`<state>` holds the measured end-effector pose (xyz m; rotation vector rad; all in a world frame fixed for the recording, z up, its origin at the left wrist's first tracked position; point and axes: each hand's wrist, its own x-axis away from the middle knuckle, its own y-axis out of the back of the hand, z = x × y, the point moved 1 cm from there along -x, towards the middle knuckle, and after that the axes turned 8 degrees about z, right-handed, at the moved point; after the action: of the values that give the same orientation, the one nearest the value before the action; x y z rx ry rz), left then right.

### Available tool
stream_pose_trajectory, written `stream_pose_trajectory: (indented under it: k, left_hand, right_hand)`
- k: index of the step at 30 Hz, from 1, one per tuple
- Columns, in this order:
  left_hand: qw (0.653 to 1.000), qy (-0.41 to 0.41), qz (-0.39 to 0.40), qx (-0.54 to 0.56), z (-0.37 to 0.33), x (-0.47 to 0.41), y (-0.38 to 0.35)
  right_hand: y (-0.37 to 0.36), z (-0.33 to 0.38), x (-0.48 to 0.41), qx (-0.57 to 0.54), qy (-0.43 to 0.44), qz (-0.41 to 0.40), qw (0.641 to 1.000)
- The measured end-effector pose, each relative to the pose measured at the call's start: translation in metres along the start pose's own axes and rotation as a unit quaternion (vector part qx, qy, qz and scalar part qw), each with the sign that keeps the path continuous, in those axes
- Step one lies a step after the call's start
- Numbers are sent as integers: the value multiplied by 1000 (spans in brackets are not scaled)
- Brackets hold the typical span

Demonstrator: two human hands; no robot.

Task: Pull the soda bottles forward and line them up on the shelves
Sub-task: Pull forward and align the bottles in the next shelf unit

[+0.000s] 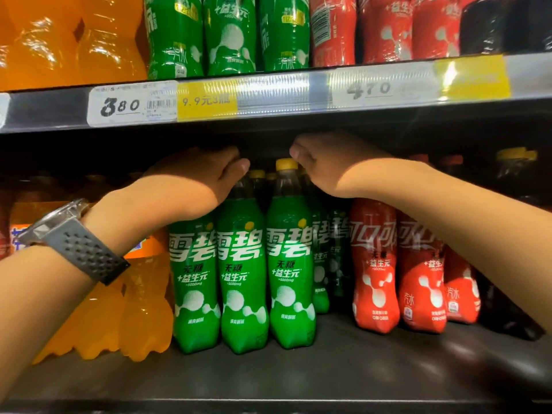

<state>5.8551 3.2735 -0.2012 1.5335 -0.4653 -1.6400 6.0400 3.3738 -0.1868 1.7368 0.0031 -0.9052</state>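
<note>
Dark shelf floor before green bottles

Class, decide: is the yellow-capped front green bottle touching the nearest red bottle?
Apart. The head view shows open shelf floor between the green bottle and the red bottle at their bases.

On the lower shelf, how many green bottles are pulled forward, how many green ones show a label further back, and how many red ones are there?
Green bottles forward: 3
Green bottles further back: 2
Red bottles: 3
Total: 8
</note>
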Motion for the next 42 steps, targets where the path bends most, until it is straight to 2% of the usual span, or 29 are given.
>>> stream_pose_trajectory:
  k: [2, 5, 9, 18, 28, 42]
  left_hand:
    - [1000, -3, -22, -7, -6, 1, 1]
    - [996, -45, -76, -14, -31, 5, 3]
    - [995, -87, -50, -28, -72, -3, -5]
    - [990, -82, -84, -79, -72, -12, -14]
    - [992, -76, -73, -67, -73, -9, -10]
    - [994, -69, -53, -60, -74, -11, -11]
  right_hand:
    - [-1, -7, -2, 70, 0, 29, 997]
    - [-2, -8, -7, 99, 0, 83, 992]
    - [-6, -5, -14, 113, 7, 115, 987]
    - [-7, -14, -23, 111, 30, 51, 992]
    - [1, -25, -9, 85, 40, 73, 993]
    - [11, -26, 2, 94, 37, 50, 994]
